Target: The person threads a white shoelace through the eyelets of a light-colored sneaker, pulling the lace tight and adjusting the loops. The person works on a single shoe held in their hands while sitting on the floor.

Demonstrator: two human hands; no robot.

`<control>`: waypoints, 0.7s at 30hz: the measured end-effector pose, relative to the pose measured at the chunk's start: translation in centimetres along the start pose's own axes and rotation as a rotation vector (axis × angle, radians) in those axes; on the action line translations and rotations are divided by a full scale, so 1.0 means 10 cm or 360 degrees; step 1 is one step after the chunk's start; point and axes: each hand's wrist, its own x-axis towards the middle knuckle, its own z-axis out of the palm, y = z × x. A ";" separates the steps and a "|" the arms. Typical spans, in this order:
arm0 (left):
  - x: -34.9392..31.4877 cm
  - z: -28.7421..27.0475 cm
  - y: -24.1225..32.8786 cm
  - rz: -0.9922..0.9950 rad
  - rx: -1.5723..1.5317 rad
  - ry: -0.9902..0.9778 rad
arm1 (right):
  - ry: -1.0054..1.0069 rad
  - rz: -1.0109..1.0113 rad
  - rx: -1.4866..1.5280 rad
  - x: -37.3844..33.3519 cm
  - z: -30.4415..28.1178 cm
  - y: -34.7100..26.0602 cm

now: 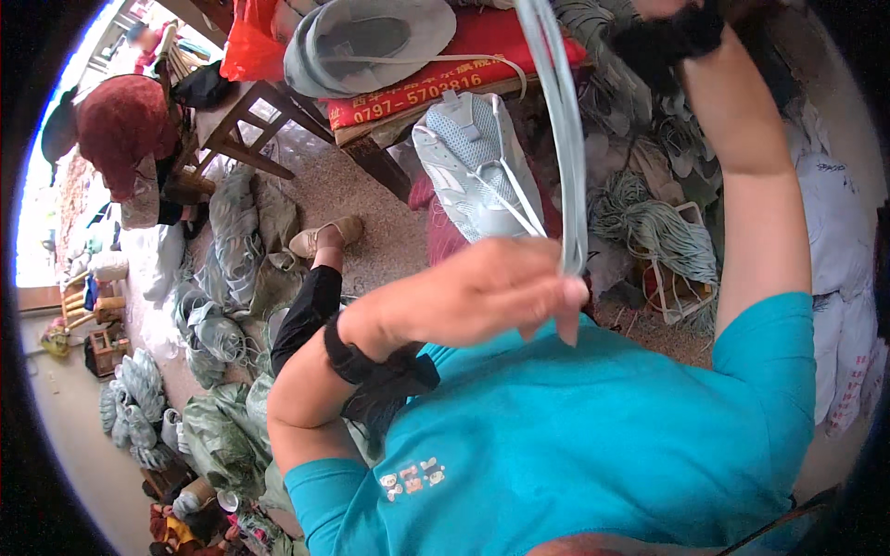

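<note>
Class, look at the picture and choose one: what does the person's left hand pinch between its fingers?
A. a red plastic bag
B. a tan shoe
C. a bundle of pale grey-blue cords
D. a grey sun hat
C: the left hand closes its fingers on the lower end of a bundle of pale grey-blue cords that runs up toward the raised right hand, which wears a dark glove.

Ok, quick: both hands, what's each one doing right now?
Left hand: closed, pinching the pale grey-green strands.
Right hand: raised at the top edge in a dark glove; grip cannot be told.
</note>
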 end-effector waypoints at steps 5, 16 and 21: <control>-0.04 -0.47 -0.04 0.0501 -0.0392 0.1014 | -0.0844 -0.0290 -0.0122 -0.85 0.09 -0.37; 0.25 -0.84 -0.32 0.0680 -0.0587 0.1294 | -0.1604 0.0462 0.0322 -1.84 0.25 -1.57; 0.17 -0.82 -0.37 0.0557 -0.0461 0.1341 | -0.1617 0.0356 0.0211 -1.82 0.33 -1.65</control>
